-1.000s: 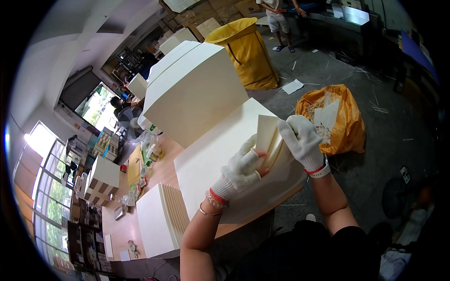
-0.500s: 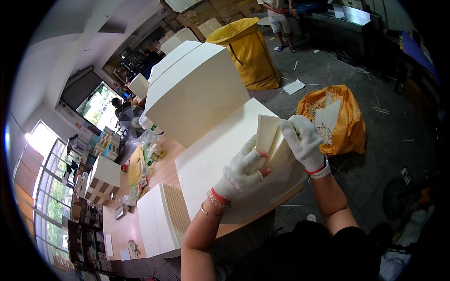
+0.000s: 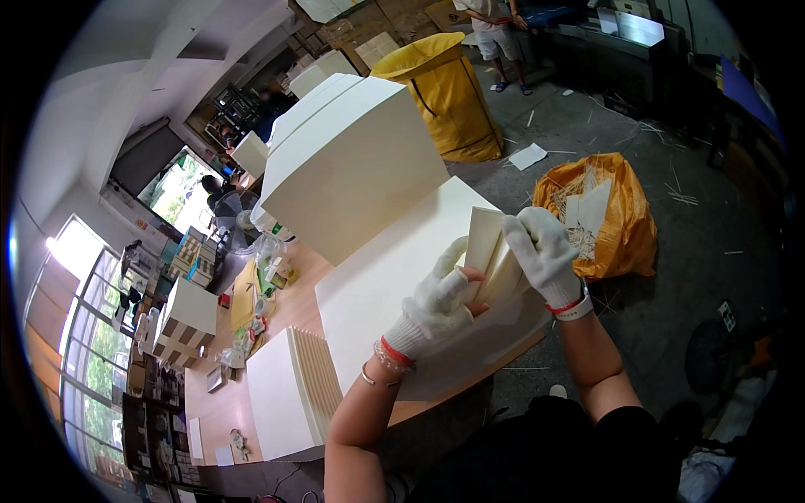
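Observation:
Both my hands wear white knit gloves, and they meet over the right part of a large white sheet (image 3: pixel 377 293) on the table. Between them stands a narrow cream board piece (image 3: pixel 482 239) with a folded look, tilted. My left hand (image 3: pixel 438 302) grips its lower left side, bare fingertips showing through the glove. At its upper right edge, my right hand (image 3: pixel 543 249) is closed with the fingers curled against the board; the glove hides exactly how it pinches. Part of the piece's lower body is covered by my fingers.
Behind the sheet rises a tall stack of white boards (image 3: pixel 352 172). Layered white boards (image 3: pixel 285 390) sit front left on the wooden table (image 3: pixel 220 411). An orange bag of scraps (image 3: pixel 629 226) and a yellow bin bag (image 3: pixel 457 109) stand on the floor. A person (image 3: pixel 495 38) stands beyond.
The cream board piece has tilted slightly rightward, and my left hand has shifted a little with it. My right hand stays nearly in place.

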Action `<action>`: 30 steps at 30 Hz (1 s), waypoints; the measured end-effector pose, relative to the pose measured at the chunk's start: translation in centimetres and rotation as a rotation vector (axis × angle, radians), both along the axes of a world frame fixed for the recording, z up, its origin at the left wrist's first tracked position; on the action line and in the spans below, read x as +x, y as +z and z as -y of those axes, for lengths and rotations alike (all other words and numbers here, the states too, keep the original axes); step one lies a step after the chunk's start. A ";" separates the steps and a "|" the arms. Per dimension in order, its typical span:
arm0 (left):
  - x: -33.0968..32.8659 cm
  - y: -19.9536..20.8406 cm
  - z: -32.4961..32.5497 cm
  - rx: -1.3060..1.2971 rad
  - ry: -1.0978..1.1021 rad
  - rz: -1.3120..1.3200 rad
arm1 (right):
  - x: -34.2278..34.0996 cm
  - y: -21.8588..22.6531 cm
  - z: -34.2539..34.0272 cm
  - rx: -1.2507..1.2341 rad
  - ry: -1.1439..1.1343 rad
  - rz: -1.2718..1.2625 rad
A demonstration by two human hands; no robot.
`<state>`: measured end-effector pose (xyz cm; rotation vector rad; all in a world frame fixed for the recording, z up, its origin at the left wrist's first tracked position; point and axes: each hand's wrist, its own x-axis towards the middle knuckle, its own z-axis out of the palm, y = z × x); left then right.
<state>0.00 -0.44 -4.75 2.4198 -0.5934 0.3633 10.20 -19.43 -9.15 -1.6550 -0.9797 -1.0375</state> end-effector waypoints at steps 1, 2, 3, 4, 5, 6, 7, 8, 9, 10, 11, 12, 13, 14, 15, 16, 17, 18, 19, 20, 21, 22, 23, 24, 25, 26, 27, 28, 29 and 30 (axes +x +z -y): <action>0.1 0.0 -0.2 0.013 -0.022 0.018 | 0.0 0.0 0.0 0.011 0.014 -0.008; 0.1 0.0 -0.3 0.027 -0.043 0.035 | 0.0 0.1 -0.1 0.035 0.069 -0.058; 0.2 0.0 -0.3 0.016 -0.049 0.019 | 0.0 0.2 0.0 0.058 0.119 -0.110; 0.2 0.1 -0.3 0.005 -0.055 0.002 | 0.0 0.4 0.1 0.080 0.168 -0.162; 0.2 0.1 -0.3 -0.006 -0.062 -0.015 | -0.1 0.5 0.2 0.072 0.142 -0.180; 0.1 0.0 -0.6 0.037 -0.058 -0.043 | -0.3 0.7 0.1 0.067 0.121 -0.197; 0.1 -0.2 -0.9 0.081 -0.055 -0.072 | -0.5 0.8 0.0 0.061 0.100 -0.215; 0.2 -0.2 -0.9 0.087 -0.067 -0.083 | -0.5 0.8 -0.1 0.059 0.094 -0.212; 0.3 -0.2 -1.0 0.091 -0.081 -0.095 | -0.5 0.7 -0.2 0.055 0.085 -0.209; 0.5 -0.1 -0.9 0.056 -0.110 -0.089 | -0.5 0.7 -0.2 0.051 0.076 -0.205; 0.7 -0.1 -0.7 0.022 -0.139 -0.083 | -0.4 0.6 -0.2 0.041 0.029 -0.134; 0.6 -0.2 -0.5 0.014 -0.099 -0.070 | -0.3 0.5 -0.3 0.033 -0.018 -0.062; 0.3 -0.4 -0.3 0.007 -0.059 -0.056 | -0.3 0.4 -0.3 0.025 -0.065 0.010; 0.2 -0.5 -0.2 -0.001 -0.018 -0.042 | -0.2 0.3 -0.3 0.028 -0.054 0.009; 0.2 -0.5 -0.3 -0.005 -0.024 -0.029 | -0.1 0.2 -0.3 0.031 -0.043 0.010; 0.2 -0.6 -0.4 -0.010 -0.030 -0.017 | -0.1 0.2 -0.3 0.034 -0.032 0.011; 0.3 -0.7 -0.6 -0.015 -0.035 -0.005 | 0.0 0.1 -0.2 0.037 -0.025 0.017; 0.4 -0.9 -0.7 -0.028 -0.041 -0.007 | 0.0 0.1 -0.2 0.039 -0.018 0.023; 0.5 -1.1 -0.9 -0.042 -0.047 -0.009 | 0.1 0.0 -0.1 0.041 -0.010 0.029; 0.5 -1.2 -0.9 -0.055 -0.054 -0.011 | 0.1 0.1 -0.1 0.060 0.045 -0.016; 0.5 -1.0 -0.8 -0.024 -0.058 0.013 | 0.1 0.1 0.0 0.079 0.099 -0.062; 0.4 -0.6 -0.6 0.007 -0.063 0.037 | 0.0 0.2 0.1 0.099 0.151 -0.108; 0.4 -0.4 -0.5 0.038 -0.069 0.060 | 0.0 0.3 0.1 0.096 0.134 -0.144; 0.4 -0.5 -0.8 0.073 -0.072 0.010 | -0.3 0.5 0.0 0.095 0.122 -0.179; 0.5 -0.6 -1.2 0.108 -0.075 -0.040 | -0.4 0.7 -0.1 0.093 0.110 -0.215; 0.4 -0.5 -1.2 0.104 -0.074 -0.061 | -0.6 0.7 -0.3 0.114 0.110 -0.236; 0.5 -0.3 -1.0 0.097 -0.078 -0.083 | -0.6 0.7 -0.4 0.134 0.107 -0.259; 0.2 0.3 -0.4 0.051 -0.077 -0.075 | -0.6 0.6 -0.4 0.154 0.103 -0.281; 0.1 0.6 0.1 0.004 -0.077 -0.068 | -0.6 0.6 -0.3 0.137 0.088 -0.255; 0.1 0.3 0.0 -0.012 -0.056 -0.073 | -0.5 0.5 -0.3 0.120 0.077 -0.227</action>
